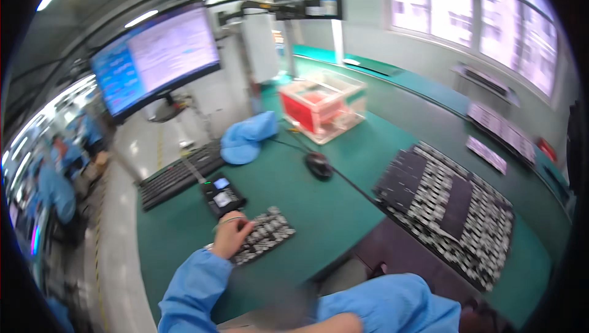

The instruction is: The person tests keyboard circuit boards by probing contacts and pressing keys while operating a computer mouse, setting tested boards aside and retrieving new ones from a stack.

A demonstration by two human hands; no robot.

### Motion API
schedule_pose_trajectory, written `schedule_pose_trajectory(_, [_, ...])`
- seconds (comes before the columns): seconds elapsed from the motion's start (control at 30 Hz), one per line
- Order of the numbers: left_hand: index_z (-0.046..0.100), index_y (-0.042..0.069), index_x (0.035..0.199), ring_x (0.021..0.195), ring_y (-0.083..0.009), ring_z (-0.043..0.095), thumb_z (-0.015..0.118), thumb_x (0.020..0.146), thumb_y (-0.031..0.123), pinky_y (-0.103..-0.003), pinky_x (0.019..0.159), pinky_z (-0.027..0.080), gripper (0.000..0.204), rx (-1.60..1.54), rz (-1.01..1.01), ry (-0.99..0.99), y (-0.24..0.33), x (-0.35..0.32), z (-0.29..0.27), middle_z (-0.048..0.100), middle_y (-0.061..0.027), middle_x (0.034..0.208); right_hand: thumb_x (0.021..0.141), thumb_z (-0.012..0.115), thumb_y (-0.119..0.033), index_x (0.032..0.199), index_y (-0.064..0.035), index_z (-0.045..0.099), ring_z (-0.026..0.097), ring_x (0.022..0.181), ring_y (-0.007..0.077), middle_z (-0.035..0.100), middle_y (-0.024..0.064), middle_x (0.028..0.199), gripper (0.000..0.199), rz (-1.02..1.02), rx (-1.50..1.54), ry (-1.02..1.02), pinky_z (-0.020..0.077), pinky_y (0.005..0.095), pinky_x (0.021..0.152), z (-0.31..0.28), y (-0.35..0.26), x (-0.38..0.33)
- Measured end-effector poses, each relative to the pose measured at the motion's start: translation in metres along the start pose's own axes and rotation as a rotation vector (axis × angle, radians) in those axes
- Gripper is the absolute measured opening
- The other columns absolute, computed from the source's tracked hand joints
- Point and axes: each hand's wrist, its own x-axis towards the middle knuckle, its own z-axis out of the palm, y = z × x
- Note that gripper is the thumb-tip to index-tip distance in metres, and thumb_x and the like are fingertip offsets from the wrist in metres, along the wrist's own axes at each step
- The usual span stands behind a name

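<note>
My left hand (229, 237), in a blue sleeve, is over the left edge of a small black panel (270, 229) dotted with rows of white parts. Its fingers are curled together, and whatever they may grip is too small or blurred to make out. Just beyond the fingertips lies a black device (221, 196) with a small lit screen, a green light and a cable. At the bottom edge, my right arm's blue sleeve (392, 302) and some bare skin show, but the fingers of my right hand cannot be seen. A dark grey blur (270, 302) lies between the arms.
Across the green table (288, 195) are a black keyboard (184, 172), a blue cloth cap (250, 138), a mouse (318, 165) and a clear-and-red box (322, 106). Large black panels with white parts (451, 210) lie at right. A monitor (159, 57) stands behind; several people in blue work far left.
</note>
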Motion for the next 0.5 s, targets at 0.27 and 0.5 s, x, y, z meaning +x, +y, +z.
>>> schedule_pose_trajectory(0.27, [0.06, -0.002, 0.08, 0.081, -0.0277, 0.056, 0.07, 0.084, 0.022, -0.037, 0.071, 0.046, 0.026, -0.009, -0.023, -0.039, 0.005, -0.009, -0.011, 0.055, -0.0124, 0.085, 0.094, 0.035, -0.059, 0.146, 0.0106, 0.02, 0.04, 0.133, 0.0321, 0.04, 0.027, 0.142, 0.088, -0.274, 0.242, -0.556, 0.0281, 0.0387, 0.11, 0.028, 0.001, -0.003])
schedule_pose_trajectory(0.5, [0.06, 0.0, 0.077, 0.073, -0.0273, 0.056, 0.07, 0.083, 0.023, -0.039, 0.065, 0.045, 0.025, -0.065, 0.004, 0.02, 0.002, -0.012, -0.012, 0.056, -0.0126, 0.079, 0.095, 0.034, -0.056, 0.143, 0.0163, 0.019, 0.027, 0.14, 0.0382, 0.027, 0.0327, 0.147, 0.087, -0.243, 0.191, -0.655, 0.0155, 0.0432, 0.114, 0.019, -0.013, 0.005])
